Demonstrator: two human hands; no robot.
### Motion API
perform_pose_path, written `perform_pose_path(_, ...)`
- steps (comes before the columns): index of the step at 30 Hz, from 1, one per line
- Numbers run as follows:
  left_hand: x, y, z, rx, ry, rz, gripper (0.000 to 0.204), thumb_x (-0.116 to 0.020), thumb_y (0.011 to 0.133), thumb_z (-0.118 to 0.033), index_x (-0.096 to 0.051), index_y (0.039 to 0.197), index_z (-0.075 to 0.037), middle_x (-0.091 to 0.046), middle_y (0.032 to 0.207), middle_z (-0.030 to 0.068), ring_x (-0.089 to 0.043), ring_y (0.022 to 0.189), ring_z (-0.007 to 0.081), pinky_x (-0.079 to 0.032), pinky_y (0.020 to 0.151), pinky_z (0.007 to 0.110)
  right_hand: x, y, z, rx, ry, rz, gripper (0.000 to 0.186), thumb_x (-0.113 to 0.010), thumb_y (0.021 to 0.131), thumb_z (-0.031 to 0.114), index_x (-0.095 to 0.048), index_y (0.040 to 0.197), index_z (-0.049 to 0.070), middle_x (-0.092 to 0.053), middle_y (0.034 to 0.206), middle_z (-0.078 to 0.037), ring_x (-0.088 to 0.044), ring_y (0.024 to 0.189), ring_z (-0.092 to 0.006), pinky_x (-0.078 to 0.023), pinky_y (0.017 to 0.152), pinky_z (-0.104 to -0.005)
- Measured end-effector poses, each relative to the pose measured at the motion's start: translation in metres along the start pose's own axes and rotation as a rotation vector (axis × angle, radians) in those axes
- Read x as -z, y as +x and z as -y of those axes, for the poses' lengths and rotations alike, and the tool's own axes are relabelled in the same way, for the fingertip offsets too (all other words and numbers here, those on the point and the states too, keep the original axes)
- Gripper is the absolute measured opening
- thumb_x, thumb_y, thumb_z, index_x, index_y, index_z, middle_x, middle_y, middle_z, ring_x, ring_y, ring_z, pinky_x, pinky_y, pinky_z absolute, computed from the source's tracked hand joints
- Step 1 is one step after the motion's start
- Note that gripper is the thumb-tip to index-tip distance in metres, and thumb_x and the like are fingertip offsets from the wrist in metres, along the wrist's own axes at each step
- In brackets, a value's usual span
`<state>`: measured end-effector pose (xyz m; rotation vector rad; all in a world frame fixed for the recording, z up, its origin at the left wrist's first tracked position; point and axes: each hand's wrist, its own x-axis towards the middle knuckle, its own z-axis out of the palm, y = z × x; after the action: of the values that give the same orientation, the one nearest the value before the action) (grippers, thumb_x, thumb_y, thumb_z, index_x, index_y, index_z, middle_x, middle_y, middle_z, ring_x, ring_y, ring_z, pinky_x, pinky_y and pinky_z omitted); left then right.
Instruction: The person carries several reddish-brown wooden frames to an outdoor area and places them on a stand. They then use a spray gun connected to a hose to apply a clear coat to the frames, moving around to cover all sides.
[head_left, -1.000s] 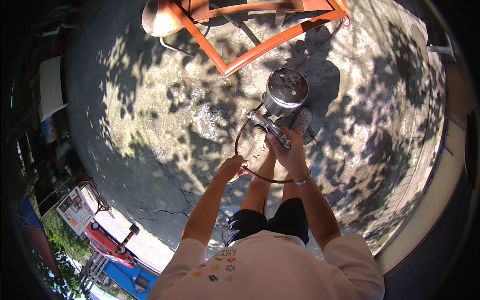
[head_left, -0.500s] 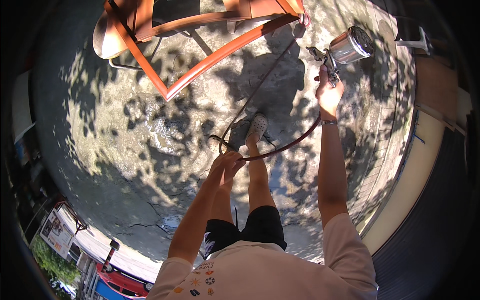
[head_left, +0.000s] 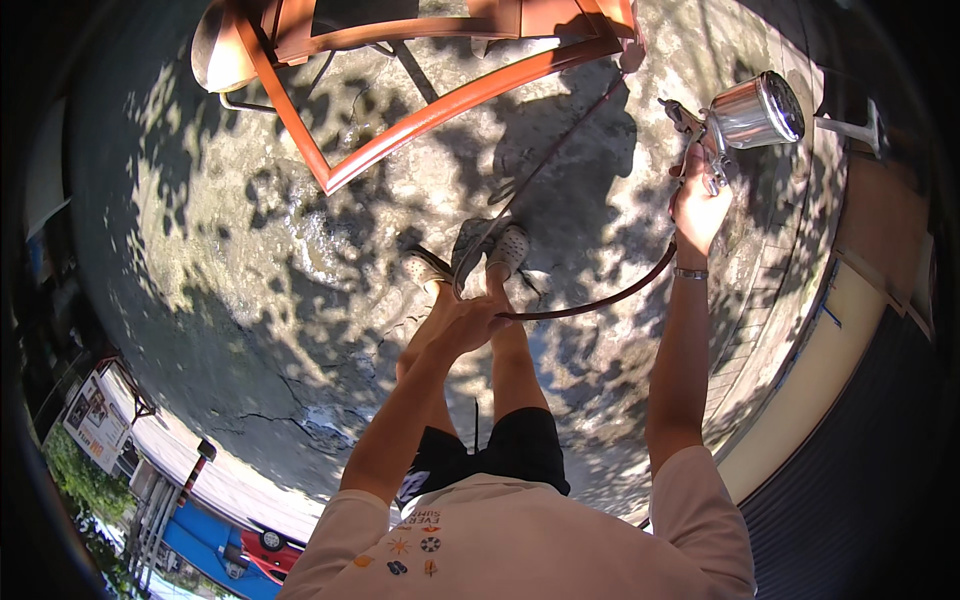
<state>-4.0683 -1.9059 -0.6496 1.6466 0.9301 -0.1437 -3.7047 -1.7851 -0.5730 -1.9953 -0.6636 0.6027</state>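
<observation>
My right hand (head_left: 703, 207) is wrapped round the handle of a metal spray gun (head_left: 716, 150), held out to the right. The gun's shiny silver cup (head_left: 757, 112) has a dark end and tilts to the right. A dark red hose (head_left: 600, 308) runs from below that hand in a sagging curve to my left hand (head_left: 468, 322), which is closed round it in front of my legs. Past the left hand, the hose loops and stretches over the ground to the far side. The left fingertips are partly hidden.
An orange-brown wooden frame (head_left: 420, 128), freshly glossy, juts toward me at the far side, its corner pointing near. Concrete ground (head_left: 250, 330) is dappled with leaf shadows. A pale ledge (head_left: 820, 350) borders the right. A red car (head_left: 268, 548) and a sign board (head_left: 98, 425) show at lower left.
The right hand and spray gun have moved to the right, the hose trailing along. My left hand stays closed on the hose. My feet have shifted, and the red car appears farther right.
</observation>
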Motion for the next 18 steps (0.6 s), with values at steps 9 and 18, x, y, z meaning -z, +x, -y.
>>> perform_pose_path(9, 0.023, -0.086, 0.103, 0.169, 0.039, 0.182, 0.019, -0.070, 0.089, -0.023, -0.068, 0.103, -0.010, -0.065, 0.099, 0.0092, -0.063, 0.097, 0.0311, -0.049, 0.085, 0.043, -0.074, -0.174, 0.024, -0.192, 0.075, 0.307, 0.028, -0.070, 0.094, 0.025, -0.067, 0.085, -0.002, -0.066, 0.071, -0.004, -0.059, 0.063, -0.0102, -0.047, 0.059, -0.0278)
perform_pose_path(18, 0.062, -0.137, 0.175, 0.120, 0.074, 0.131, 0.019, -0.076, 0.081, -0.015, -0.069, 0.098, -0.010, -0.065, 0.096, 0.0074, -0.064, 0.095, 0.0283, -0.051, 0.083, 0.040, -0.145, -0.290, 0.090, 0.185, -0.070, 0.568, 0.019, -0.072, 0.090, 0.017, -0.066, 0.093, -0.001, -0.064, 0.069, -0.009, -0.061, 0.059, -0.0169, -0.046, 0.056, -0.0295)
